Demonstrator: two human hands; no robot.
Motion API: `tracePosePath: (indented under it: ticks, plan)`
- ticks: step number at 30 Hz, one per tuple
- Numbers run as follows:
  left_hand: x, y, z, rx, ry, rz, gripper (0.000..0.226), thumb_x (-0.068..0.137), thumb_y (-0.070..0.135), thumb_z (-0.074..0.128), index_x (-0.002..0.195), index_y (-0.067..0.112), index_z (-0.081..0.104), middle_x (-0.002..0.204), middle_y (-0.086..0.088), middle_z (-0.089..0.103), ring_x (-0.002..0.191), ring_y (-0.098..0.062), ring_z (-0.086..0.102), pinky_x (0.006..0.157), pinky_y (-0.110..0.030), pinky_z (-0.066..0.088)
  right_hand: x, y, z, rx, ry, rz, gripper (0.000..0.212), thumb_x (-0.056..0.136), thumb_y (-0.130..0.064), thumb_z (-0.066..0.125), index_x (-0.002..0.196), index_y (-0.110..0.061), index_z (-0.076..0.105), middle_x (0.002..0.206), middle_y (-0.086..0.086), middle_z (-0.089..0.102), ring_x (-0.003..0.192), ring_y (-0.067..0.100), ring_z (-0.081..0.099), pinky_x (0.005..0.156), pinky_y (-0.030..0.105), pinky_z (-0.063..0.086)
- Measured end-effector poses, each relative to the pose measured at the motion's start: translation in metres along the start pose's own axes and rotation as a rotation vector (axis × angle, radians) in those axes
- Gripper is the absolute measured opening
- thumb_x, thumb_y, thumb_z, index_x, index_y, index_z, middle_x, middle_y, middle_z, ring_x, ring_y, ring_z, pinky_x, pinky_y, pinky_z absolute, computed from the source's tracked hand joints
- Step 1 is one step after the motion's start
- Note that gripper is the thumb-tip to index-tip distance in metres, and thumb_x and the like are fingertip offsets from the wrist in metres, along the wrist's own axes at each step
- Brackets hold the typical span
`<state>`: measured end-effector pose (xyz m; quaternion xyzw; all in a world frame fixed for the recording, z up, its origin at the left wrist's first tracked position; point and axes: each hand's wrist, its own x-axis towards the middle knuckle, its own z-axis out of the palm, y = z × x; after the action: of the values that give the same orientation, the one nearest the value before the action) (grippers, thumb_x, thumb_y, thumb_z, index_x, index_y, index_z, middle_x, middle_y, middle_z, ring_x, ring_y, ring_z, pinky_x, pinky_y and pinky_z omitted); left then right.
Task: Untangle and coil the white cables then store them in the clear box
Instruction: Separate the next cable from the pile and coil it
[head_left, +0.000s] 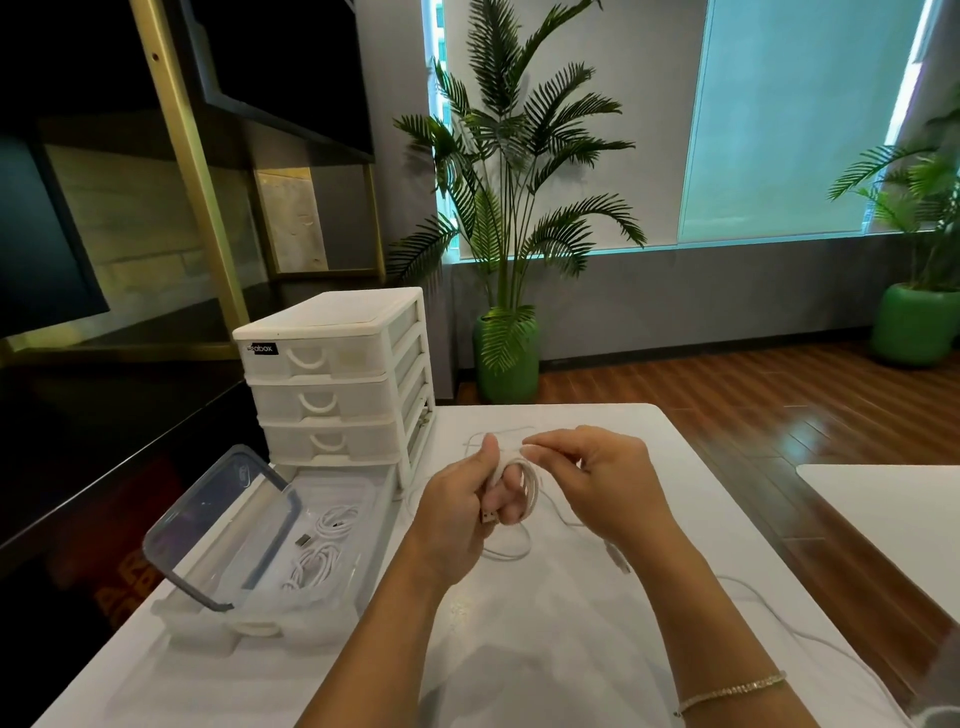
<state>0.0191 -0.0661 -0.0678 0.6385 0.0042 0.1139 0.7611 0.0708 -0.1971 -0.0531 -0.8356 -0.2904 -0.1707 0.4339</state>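
Observation:
My left hand (467, 512) grips a coil of white cable (527, 488) wound around its fingers, with a USB plug (488, 517) poking out below the thumb. My right hand (597, 480) pinches the free strand of the same cable just right of the coil. Loose cable (511, 553) loops on the white table beneath the hands, and another strand (779, 618) trails off to the lower right. The clear box (358, 525) stands open at the left, holding two coiled white cables (322, 551).
The box's blue-rimmed lid (208, 525) leans up at its left side. A white three-drawer organiser (337, 374) stands behind the box. The table's left edge (130, 613) borders a dark counter. A second white table (883, 514) lies right; potted palms (511, 208) stand beyond.

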Motion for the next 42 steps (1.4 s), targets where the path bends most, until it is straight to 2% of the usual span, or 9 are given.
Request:
tracePosePath:
  ticks: [3, 6, 10, 18, 23, 25, 31, 38, 42]
  plan:
    - [0.0, 0.006, 0.0, -0.342, 0.007, -0.013, 0.066, 0.1, 0.035, 0.026, 0.048, 0.012, 0.06, 0.038, 0.003, 0.035, 0.042, -0.01, 0.04, 0.05, -0.02, 0.041, -0.001, -0.002, -0.001, 0.012, 0.002, 0.014, 0.023, 0.083, -0.035, 0.064, 0.102, -0.025, 0.073, 0.099, -0.006, 0.073, 0.092, 0.01, 0.066, 0.082, 0.03, 0.054]
    - [0.002, 0.012, -0.004, -0.732, 0.007, -0.007, 0.063, 0.101, 0.034, 0.025, 0.057, 0.008, 0.063, 0.038, 0.003, 0.036, 0.04, -0.011, 0.044, 0.043, -0.017, 0.044, -0.002, -0.003, -0.002, -0.033, -0.031, 0.033, 0.025, 0.084, -0.039, 0.062, 0.104, -0.027, 0.072, 0.104, -0.008, 0.072, 0.097, 0.009, 0.065, 0.085, 0.029, 0.053]
    - [0.001, 0.015, -0.004, -0.868, 0.043, 0.003, 0.048, 0.101, 0.027, 0.024, 0.077, 0.004, 0.059, 0.042, 0.001, 0.04, 0.043, -0.013, 0.05, 0.047, -0.017, 0.049, -0.003, -0.006, 0.001, -0.121, -0.143, 0.056, 0.032, 0.087, -0.043, 0.056, 0.113, -0.028, 0.067, 0.112, -0.007, 0.069, 0.101, 0.012, 0.064, 0.087, 0.029, 0.053]
    - [0.004, 0.011, -0.01, -0.796, 0.04, 0.026, 0.039, 0.102, 0.023, 0.028, 0.108, -0.003, 0.056, 0.054, -0.002, 0.055, 0.056, -0.013, 0.06, 0.063, -0.019, 0.056, -0.003, -0.008, 0.002, -0.226, -0.323, 0.089, 0.031, 0.088, -0.047, 0.053, 0.112, -0.033, 0.067, 0.117, -0.011, 0.067, 0.099, 0.012, 0.063, 0.087, 0.032, 0.053]
    - [0.005, 0.01, -0.005, -0.544, 0.083, 0.043, 0.033, 0.1, 0.019, 0.034, 0.102, -0.003, 0.058, 0.055, -0.001, 0.056, 0.055, -0.009, 0.058, 0.061, -0.017, 0.055, -0.003, -0.01, 0.001, -0.289, -0.411, 0.072, 0.027, 0.088, -0.044, 0.055, 0.109, -0.033, 0.069, 0.11, -0.01, 0.07, 0.082, 0.009, 0.061, 0.081, 0.031, 0.055]
    - [0.005, 0.01, -0.006, -0.477, 0.086, 0.033, 0.031, 0.1, 0.018, 0.035, 0.098, -0.003, 0.058, 0.053, 0.001, 0.054, 0.053, -0.008, 0.056, 0.059, -0.016, 0.053, -0.003, -0.01, 0.0, -0.307, -0.423, 0.076, 0.026, 0.088, -0.044, 0.055, 0.108, -0.034, 0.069, 0.109, -0.011, 0.07, 0.084, 0.011, 0.062, 0.081, 0.031, 0.055]
    - [0.004, 0.012, -0.015, -0.292, 0.049, -0.008, 0.035, 0.102, 0.019, 0.029, 0.08, 0.005, 0.053, 0.046, 0.005, 0.044, 0.049, -0.009, 0.046, 0.052, -0.016, 0.045, -0.001, 0.0, -0.015, -0.313, -0.265, 0.19, 0.033, 0.092, -0.047, 0.045, 0.114, -0.031, 0.065, 0.119, -0.011, 0.065, 0.101, 0.012, 0.06, 0.079, 0.022, 0.045]
    - [0.0, 0.01, -0.008, -0.16, -0.064, -0.054, 0.037, 0.101, 0.021, 0.029, 0.072, 0.009, 0.05, 0.045, 0.006, 0.036, 0.046, -0.008, 0.042, 0.051, -0.018, 0.038, 0.0, 0.0, -0.004, -0.303, -0.184, 0.117, 0.029, 0.095, -0.028, 0.047, 0.117, -0.021, 0.064, 0.118, -0.002, 0.066, 0.104, 0.017, 0.06, 0.095, 0.031, 0.046]
    - [-0.001, 0.008, -0.005, -0.13, -0.114, -0.061, 0.039, 0.1, 0.022, 0.029, 0.072, 0.009, 0.051, 0.046, 0.006, 0.037, 0.047, -0.008, 0.043, 0.055, -0.02, 0.039, -0.002, -0.011, 0.003, 0.054, 0.019, 0.115, 0.007, 0.088, -0.017, 0.061, 0.094, -0.02, 0.059, 0.09, -0.007, 0.064, 0.08, 0.008, 0.058, 0.066, 0.009, 0.043]
